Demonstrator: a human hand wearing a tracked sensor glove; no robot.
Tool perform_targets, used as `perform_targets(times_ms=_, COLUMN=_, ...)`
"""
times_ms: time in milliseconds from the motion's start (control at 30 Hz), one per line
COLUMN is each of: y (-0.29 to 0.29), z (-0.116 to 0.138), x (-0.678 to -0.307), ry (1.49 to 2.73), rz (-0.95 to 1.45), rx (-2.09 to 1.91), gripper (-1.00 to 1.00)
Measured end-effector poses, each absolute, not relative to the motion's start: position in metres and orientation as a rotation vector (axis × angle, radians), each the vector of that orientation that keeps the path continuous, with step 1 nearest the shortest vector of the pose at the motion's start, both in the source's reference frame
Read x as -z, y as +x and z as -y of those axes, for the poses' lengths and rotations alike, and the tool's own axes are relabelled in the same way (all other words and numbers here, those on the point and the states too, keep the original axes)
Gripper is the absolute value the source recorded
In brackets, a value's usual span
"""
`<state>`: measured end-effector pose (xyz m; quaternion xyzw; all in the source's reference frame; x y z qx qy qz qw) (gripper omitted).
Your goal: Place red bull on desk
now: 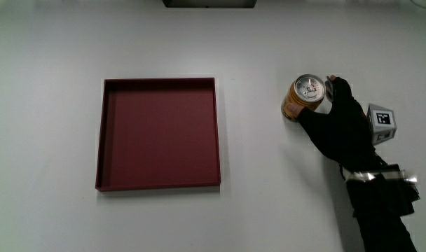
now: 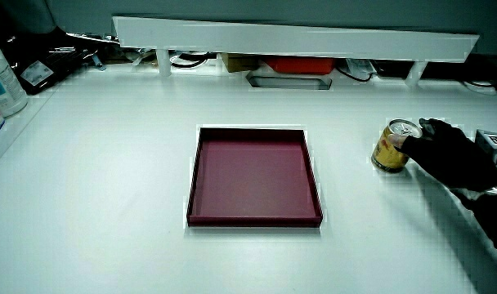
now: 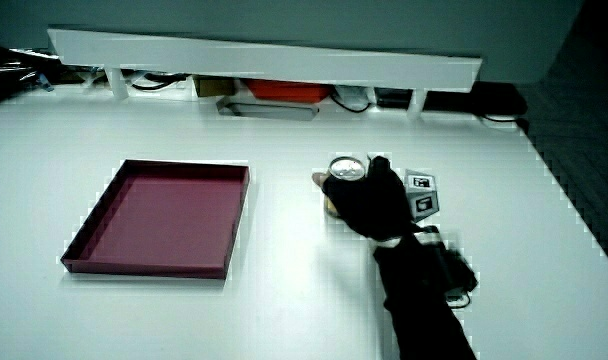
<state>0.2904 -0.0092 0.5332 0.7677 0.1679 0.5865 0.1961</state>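
Upright, can [image 1: 303,98] in hand [image 1: 341,124], beside tray [image 1: 157,185].

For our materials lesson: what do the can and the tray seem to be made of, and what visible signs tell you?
Can: likely metal, with a shiny silver lid and a glossy gold side.
Tray: dark red with an even matte surface and thin straight walls; plastic or coated board, the look leaves it open.
The hand wraps around the can.

White table [image 1: 52,42]; low white partition [image 2: 297,37]; cables, possibly, under it.
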Motion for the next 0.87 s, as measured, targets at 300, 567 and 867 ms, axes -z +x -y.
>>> perform_targets(times_ms=300, y=0.272, z=-0.030, x=-0.481, ry=2.292, rz=-0.448, rx=-1.475, gripper=-1.00)
perform_targets(times_ms=567, y=0.263, z=-0.076, x=-0.461, ry=2.360, rz=-0.242, rx=-1.454, gripper=-1.00)
perform_targets(times_ms=867, y=0.252, z=-0.115, x=-0.444, ry=2.488, rz=0.059, rx=-1.366, gripper=-1.00)
